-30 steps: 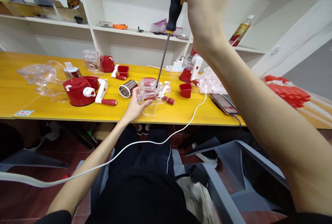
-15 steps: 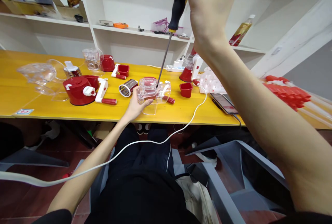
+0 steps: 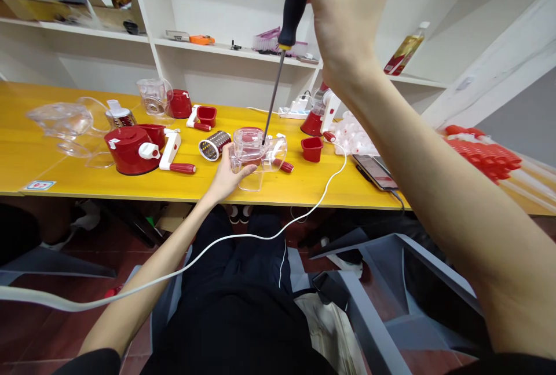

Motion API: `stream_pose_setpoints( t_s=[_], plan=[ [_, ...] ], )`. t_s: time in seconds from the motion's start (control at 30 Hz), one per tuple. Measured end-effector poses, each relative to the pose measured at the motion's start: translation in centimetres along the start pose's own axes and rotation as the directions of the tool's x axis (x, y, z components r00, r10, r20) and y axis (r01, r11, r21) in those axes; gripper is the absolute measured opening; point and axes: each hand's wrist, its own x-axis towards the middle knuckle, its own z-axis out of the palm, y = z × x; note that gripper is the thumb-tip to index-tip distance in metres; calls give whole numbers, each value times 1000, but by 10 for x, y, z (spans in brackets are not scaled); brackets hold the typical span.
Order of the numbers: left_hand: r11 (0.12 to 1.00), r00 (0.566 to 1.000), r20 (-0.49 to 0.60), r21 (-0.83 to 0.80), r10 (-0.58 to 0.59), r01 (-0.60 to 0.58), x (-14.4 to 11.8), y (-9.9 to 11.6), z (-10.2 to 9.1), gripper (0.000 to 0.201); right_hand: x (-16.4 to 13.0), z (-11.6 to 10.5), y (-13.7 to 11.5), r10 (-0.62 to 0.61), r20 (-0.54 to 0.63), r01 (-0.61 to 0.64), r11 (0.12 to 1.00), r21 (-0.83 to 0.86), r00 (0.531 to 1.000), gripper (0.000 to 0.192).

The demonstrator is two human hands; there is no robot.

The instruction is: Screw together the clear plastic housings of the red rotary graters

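Gripping hands: right on rubbery screwdriver, left cupping clear plastic housing

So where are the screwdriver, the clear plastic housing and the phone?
screwdriver (image 3: 292, 13): head view, on the black handle below the right hand.
clear plastic housing (image 3: 249, 155): head view, on its transparent front wall.
phone (image 3: 374, 171): head view, on its screen.

Yellow wooden table against white shelving on a white wall. Dark red floor below. Grey chair at right.
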Motion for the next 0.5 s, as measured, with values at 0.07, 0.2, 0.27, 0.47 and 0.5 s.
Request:
stream_pose_setpoints(
  t_s=[0.07,0.2,0.27,0.47,0.5],
  plan=[
    [1000,1000,-2,-5,-1,1,0,-1,0,81,1,-1,-2,12,-5,-12,1000,9,1000,46],
    [1000,1000,-4,23,1,-1,0,-3,-1,83,4,-1,-1,43,-2,-43,999,8,999,35],
    [1000,1000,-3,30,9,-9,0,-3,-1,84,6,1,2,29,-6,-29,1000,3,1000,33],
    [1000,1000,-18,31,5,-4,0,-3,-1,82,5,-2,10,31,-42,-35,994,-103,999,48],
    [1000,1000,-20,29,4,-3,0,-3,-1,82,5,-4,12,25,-29,-29,991,-132,999,51]
  ],
)
